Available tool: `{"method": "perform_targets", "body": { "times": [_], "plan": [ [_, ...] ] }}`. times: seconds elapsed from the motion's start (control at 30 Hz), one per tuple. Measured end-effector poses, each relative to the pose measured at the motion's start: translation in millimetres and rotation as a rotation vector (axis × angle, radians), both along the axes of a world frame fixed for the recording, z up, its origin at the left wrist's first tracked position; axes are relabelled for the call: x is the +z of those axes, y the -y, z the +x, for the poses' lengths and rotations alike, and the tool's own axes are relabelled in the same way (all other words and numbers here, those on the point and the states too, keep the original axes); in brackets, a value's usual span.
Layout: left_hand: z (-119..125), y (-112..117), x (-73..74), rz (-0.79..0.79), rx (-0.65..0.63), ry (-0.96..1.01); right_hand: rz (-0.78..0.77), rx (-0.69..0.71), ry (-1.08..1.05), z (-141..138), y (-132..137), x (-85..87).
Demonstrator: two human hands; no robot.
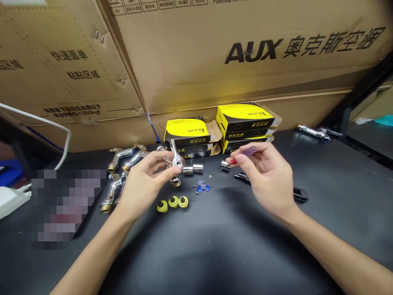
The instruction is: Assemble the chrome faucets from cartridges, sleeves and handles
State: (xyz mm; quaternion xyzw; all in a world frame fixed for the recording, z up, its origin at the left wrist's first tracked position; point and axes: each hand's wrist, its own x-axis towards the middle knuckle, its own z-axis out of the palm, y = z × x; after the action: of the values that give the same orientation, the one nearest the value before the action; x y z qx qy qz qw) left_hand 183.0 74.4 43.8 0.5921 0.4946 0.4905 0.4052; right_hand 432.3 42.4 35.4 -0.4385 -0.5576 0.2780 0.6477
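Observation:
My left hand is closed around a chrome faucet with a lever handle and a brass threaded end, held just above the black table. My right hand pinches a small screwdriver with a purple and red handle; its thin shaft points left and down toward the faucet. Below the hands lie three yellow and black round parts, a few blue discs with tiny screws and two chrome sleeves.
Several chrome and brass faucet bodies lie at the left. Yellow and black boxes are stacked at the back against big cardboard cartons. Another faucet rests far right. A small black object lies beside my right hand.

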Motion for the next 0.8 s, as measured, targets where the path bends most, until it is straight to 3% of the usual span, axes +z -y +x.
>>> {"method": "perform_targets", "body": {
  "times": [0.13,0.27,0.6,0.8],
  "plan": [
    [1.7,0.4,1.4,0.0,-0.006,0.021,0.14,-0.088,0.024,-14.8,5.4,26.8],
    [2.7,1.3,2.8,-0.002,0.008,0.045,0.231,-0.037,0.017,-33.6,7.6,41.9],
    [4.6,4.2,4.6,-0.074,-0.01,0.107,0.242,0.03,0.04,-56.8,3.9,41.1],
    [5.4,4.7,5.9,-0.118,-0.012,0.136,0.331,0.082,0.023,-60.4,2.0,35.8]
  ]
}}
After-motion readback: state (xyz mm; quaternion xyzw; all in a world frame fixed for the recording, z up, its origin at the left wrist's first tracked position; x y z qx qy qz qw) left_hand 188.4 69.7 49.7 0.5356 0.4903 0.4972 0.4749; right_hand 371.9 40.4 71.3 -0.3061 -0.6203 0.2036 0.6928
